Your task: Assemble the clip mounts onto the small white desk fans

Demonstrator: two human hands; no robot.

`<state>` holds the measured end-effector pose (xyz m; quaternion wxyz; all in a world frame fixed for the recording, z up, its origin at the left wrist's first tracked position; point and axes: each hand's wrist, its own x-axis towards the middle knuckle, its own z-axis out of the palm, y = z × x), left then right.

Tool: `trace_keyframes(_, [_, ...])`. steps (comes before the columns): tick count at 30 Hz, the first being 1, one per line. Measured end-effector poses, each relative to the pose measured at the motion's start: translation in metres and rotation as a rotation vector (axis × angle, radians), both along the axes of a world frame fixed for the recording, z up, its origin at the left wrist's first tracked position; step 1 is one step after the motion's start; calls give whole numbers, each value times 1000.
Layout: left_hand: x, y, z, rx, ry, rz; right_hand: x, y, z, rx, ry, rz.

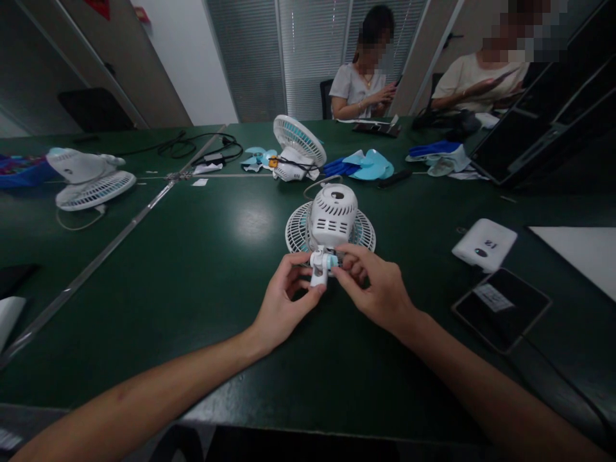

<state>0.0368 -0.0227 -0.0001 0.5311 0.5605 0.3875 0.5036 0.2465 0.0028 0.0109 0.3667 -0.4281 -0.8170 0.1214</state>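
Note:
In front of me a white fan (334, 212) lies face down on its grille, its motor housing upward. A white swivel bracket (318, 269) sits at the housing's near end. My left hand (283, 295) grips this bracket between thumb and fingers from the left. On its right side is a light blue knob (332, 261), pinched by the thumb and fingers of my right hand (373, 282). The fan's blades show only as blue patches through the grille.
Farther back are a second fan (298, 144), blue fan blades (370, 165) and a black cable (180, 146). Another fan (86, 176) lies at left. At right are a white device (486, 244) and a black tablet-like device (500, 311). Two people sit across the table (192, 282).

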Motion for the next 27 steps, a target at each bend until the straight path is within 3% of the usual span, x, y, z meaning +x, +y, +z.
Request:
trace_keyframes(5, [0,0,0,-1,-5,-10,7,1,0,122,-112,28])
trace_keyframes(13, [1,0,1,22,18,4,-2,1,1,32,-15,-35])
trace_keyframes(19, [0,-1,0,26,22,-4,9,-2,1,173,-140,53])
trace_keyframes(27, [2,-1,2,37,19,-1,-9,1,2,-5,45,-83])
